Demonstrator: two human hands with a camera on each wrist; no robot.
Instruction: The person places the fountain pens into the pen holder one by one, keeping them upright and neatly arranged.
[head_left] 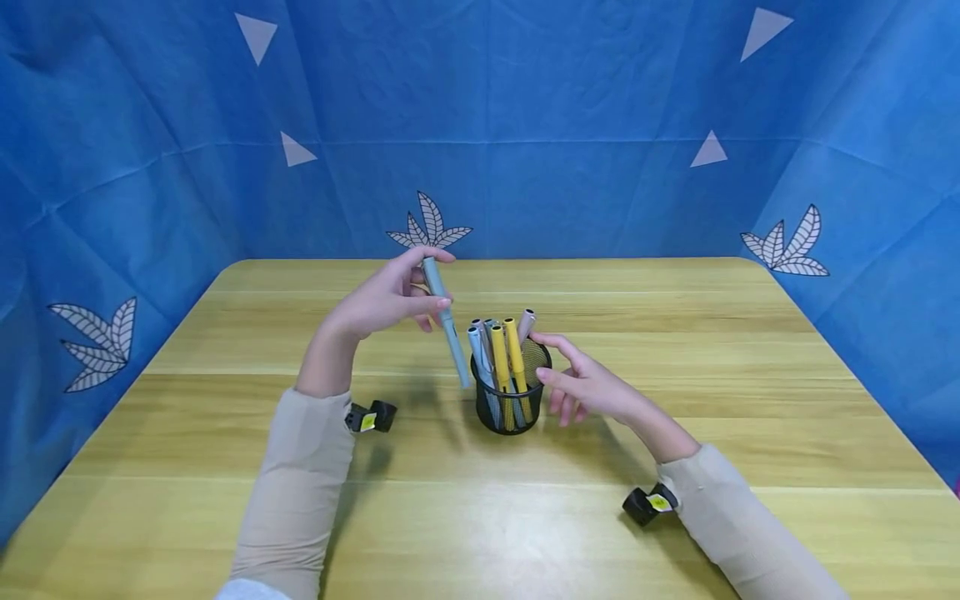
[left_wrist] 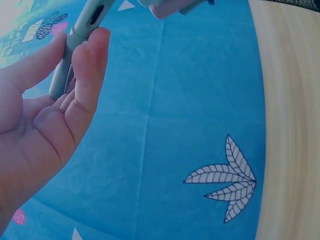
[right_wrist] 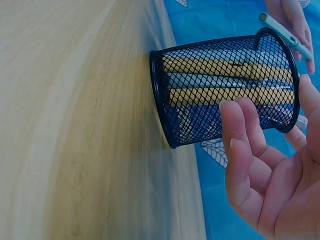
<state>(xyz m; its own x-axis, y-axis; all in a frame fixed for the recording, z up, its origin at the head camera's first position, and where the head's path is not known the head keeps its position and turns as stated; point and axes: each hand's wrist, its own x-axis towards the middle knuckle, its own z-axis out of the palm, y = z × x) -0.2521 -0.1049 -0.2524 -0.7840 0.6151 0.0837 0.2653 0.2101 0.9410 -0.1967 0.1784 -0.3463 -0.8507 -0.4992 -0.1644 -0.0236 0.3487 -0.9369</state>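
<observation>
My left hand (head_left: 386, 300) pinches a pale blue-green pen (head_left: 455, 346) between thumb and fingers. The pen slants down to the right, its lower end beside the rim of the black mesh pen holder (head_left: 537, 417). In the left wrist view the same pen (left_wrist: 80, 32) lies between thumb and fingertips. Upright on the table, the holder contains several pens, among them yellow pens (head_left: 498, 354), a light blue pen (head_left: 477, 350) and a greyish pen (head_left: 527, 321). My right hand (head_left: 588, 383) has thumb and index finger at the holder's right rim, its other fingers loosely bent beside the mesh.
The pen holder stands near the middle of a wooden table (head_left: 675, 333). Blue cloth (head_left: 570, 100) with printed leaves and triangles hangs behind and at both sides. A small black camera (head_left: 371, 417) is strapped to the left wrist, another camera (head_left: 648, 504) to the right.
</observation>
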